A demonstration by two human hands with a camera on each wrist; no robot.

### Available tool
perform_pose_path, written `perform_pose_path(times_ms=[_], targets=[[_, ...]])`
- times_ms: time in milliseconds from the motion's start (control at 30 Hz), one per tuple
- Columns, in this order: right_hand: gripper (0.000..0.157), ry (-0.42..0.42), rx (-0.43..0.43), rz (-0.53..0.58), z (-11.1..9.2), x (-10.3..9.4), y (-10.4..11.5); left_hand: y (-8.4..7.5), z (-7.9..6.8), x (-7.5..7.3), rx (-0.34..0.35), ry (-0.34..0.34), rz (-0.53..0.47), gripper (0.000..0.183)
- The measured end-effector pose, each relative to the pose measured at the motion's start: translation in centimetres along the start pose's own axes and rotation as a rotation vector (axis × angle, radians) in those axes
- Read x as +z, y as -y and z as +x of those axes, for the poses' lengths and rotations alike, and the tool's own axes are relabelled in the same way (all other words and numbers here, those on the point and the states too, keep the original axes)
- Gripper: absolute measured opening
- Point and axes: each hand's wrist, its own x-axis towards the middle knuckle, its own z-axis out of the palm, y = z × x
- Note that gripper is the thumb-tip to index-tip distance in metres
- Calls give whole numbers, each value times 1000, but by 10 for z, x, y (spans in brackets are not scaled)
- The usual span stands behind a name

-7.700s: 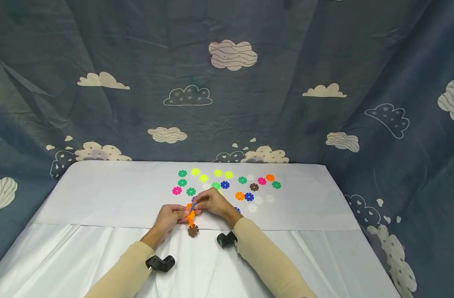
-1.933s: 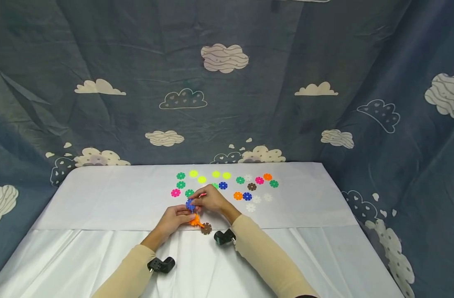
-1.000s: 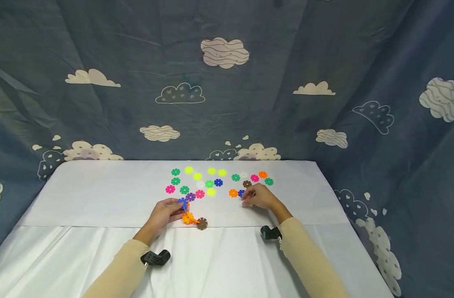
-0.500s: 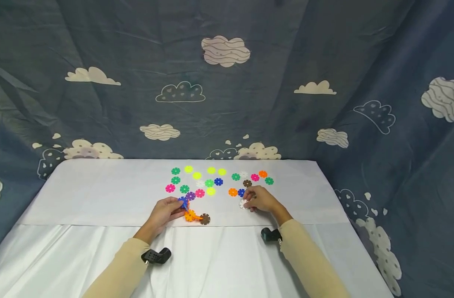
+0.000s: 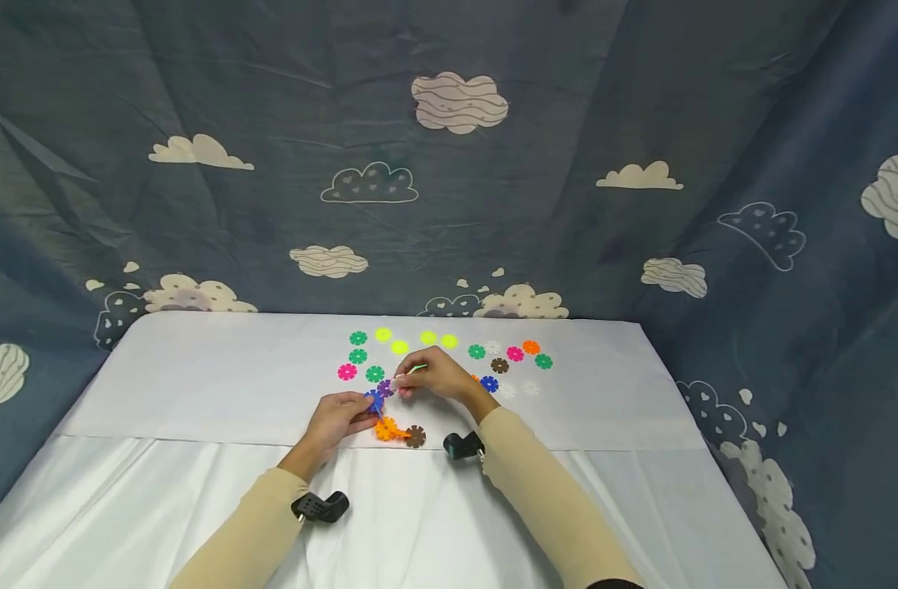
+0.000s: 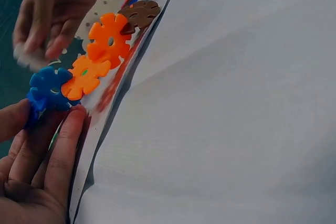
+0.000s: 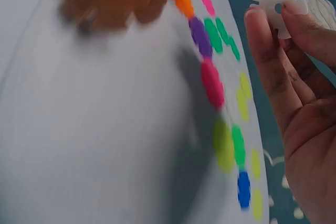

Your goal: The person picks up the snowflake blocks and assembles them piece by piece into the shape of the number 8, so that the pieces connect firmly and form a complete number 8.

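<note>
My left hand (image 5: pixel 335 420) pinches the blue end of a chain of notched snowflake discs. In the left wrist view the chain shows a blue disc (image 6: pixel 46 83), two interlocked orange discs (image 6: pixel 110 38) and a brown disc (image 6: pixel 142 15) at the far end. More blue sits under the thumb, partly hidden. Between thumb and fingers, my right hand (image 5: pixel 443 378) pinches a loose white disc (image 7: pixel 274 4) by its edge, close to the chain's blue end and apart from it. A purple disc (image 5: pixel 385 388) lies on the table just behind the left fingertips.
Loose discs lie across the white table (image 5: pixel 199 384) behind the hands, among them a pink disc (image 5: pixel 347 371), a green disc (image 5: pixel 374 374), a blue disc (image 5: pixel 489 384) and a brown disc (image 5: pixel 499 366). A dark cloud-print curtain (image 5: pixel 272 237) hangs behind the table.
Earlier both hands worked at the chain, and blue was joined to it. My right hand then reached right, picked up a white disc and carried it left to beside the chain. The left hand keeps its hold.
</note>
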Motion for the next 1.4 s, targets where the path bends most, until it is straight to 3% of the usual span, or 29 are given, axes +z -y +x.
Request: perform_pose_path(times_ms=[233, 667, 800, 1067, 1400], targets=[[14, 33, 38, 6, 15, 10, 2, 1, 2, 6, 1, 4, -3, 23], [18, 48, -4, -29, 18, 16, 0, -1, 0, 6, 0, -3, 32, 24], [22, -8, -25, -49, 20, 24, 0, -2, 0, 6, 1, -22, 31, 23], [20, -196, 63, 42, 18, 39, -1, 0, 0, 6, 12, -42, 19, 21], [16, -223, 27, -20, 13, 45, 3, 1, 0, 5, 22, -77, 42, 19]])
